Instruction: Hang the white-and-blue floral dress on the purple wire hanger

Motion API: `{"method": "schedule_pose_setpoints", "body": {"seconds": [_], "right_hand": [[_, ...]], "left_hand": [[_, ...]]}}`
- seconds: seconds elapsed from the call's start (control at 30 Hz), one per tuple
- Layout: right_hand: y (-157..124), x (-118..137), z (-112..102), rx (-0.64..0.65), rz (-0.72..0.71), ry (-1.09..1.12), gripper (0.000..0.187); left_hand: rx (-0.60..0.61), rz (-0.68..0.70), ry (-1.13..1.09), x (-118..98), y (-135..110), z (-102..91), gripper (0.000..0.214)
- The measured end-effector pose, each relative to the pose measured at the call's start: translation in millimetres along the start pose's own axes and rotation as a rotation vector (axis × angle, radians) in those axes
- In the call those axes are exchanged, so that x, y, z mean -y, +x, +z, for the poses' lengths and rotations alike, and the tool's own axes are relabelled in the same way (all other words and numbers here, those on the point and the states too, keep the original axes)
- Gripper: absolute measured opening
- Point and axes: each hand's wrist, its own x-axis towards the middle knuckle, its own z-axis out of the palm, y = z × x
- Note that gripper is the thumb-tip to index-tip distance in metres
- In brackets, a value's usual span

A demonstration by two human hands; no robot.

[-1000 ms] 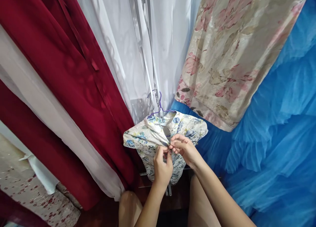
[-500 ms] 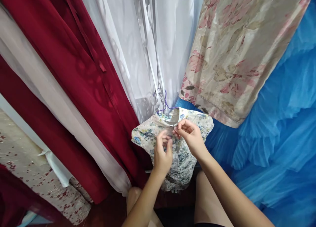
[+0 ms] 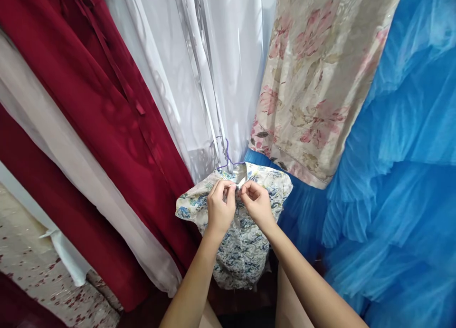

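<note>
A short-sleeved floral blouse (image 3: 242,252), white with blue and green print, hangs on a purple wire hanger (image 3: 228,154). My left hand (image 3: 221,204) pinches the left side of its front neckline between thumb and fingertips. Close beside it, my right hand (image 3: 257,202) pinches the other neckline edge, the two thumbs nearly meeting at the collar opening. Whatever small fastening lies between the fingertips is too hidden to make out. Below the hands the blouse hangs down its full length.
Dark red fabric (image 3: 103,100) and pale cloth (image 3: 81,133) hang at the left. White garments (image 3: 231,71) hang behind the hanger. To the right are a beige dress with pink flowers (image 3: 313,90) and ruffled blue tulle (image 3: 399,199). My legs show below.
My left hand, blurred and apart from the collar before, has come up to the neckline and pinches it. My right hand stays at the collar. The view has shifted slightly.
</note>
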Motion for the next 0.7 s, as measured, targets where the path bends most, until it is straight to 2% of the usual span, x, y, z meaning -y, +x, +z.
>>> {"method": "schedule_pose_setpoints", "body": {"seconds": [0.13,0.33,0.5,0.6,0.7], "right_hand": [[-5.9,-4.7,3.2,-0.08,0.112,0.139,0.031],[-14.2,-4.4,10.2,-0.113,-0.042,-0.159,0.029],[-19.0,-25.4,13.8,-0.098,-0.042,-0.303,0.024],[-31.3,-47.1,10.1,-0.117,0.024,-0.29,0.022],[-46.8,-58.8,3.0,-0.136,0.072,-0.261,0.022]], "left_hand": [[-0.061,-0.04,-0.052,-0.3,-1.8,4.0,0.012],[-0.162,-0.093,-0.083,6.2,0.6,5.4,0.017],[-0.209,-0.109,-0.09,5.1,1.9,4.9,0.019],[-0.348,-0.089,-0.089,5.1,10.4,-4.9,0.018],[-0.442,-0.111,-0.114,18.9,24.7,-24.8,0.02]]}}
